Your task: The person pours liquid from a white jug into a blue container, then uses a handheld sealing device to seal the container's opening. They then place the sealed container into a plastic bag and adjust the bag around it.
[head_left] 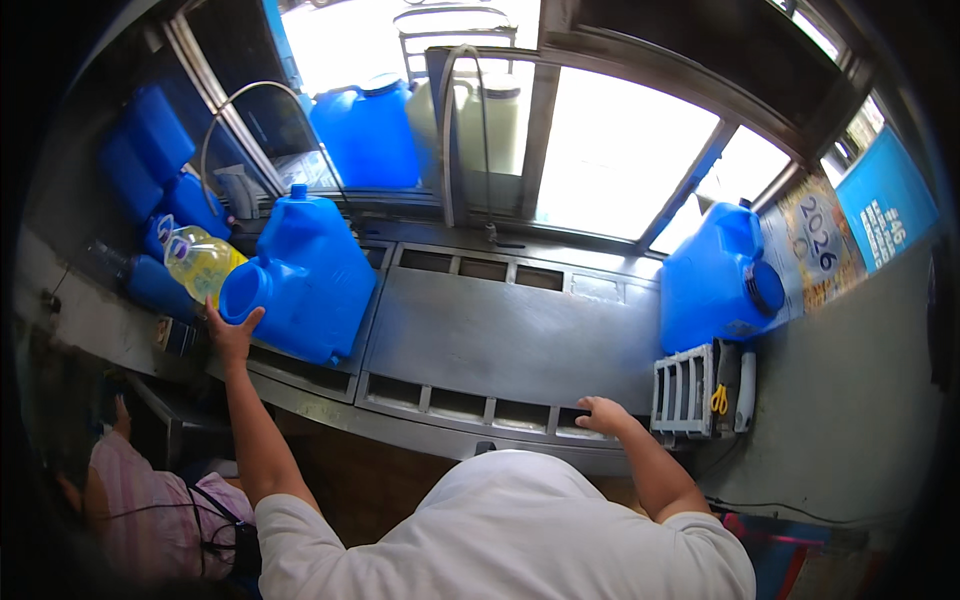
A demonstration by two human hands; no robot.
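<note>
Left hand (232, 335) at left of frame, thumb and fingers spread at the lower rim of the wide, uncapped mouth of a large blue jug (318, 275); the grip is parted and in contact with the jug, but the fingers' far side is hidden, so whether it clasps the rim cannot be told. Jug stands left of centre on the metal worktop (500, 330), mouth facing lower left, small blue cap on the narrow spout at its top. Right hand (605, 416) lower right of centre, over the slotted front edge of the worktop, grip loosely open, fingers pointing left, nothing seen in it. Clear bottle of yellow liquid (205, 262) just left of the jug's mouth. Second blue jug (708, 275) at right of frame, its wide mouth closed by a dark cap (765, 288); below it, a pale slatted rack (683, 392) with yellow scissors (719, 400) at its right side. Upper middle, beyond the glass: a blue container (368, 140) and a pale container (497, 125). Thin hose (450, 140) arches in front of the latter. Lower left corner: another person in a pink top (150, 500), dim and distorted, apparently striped.
</note>
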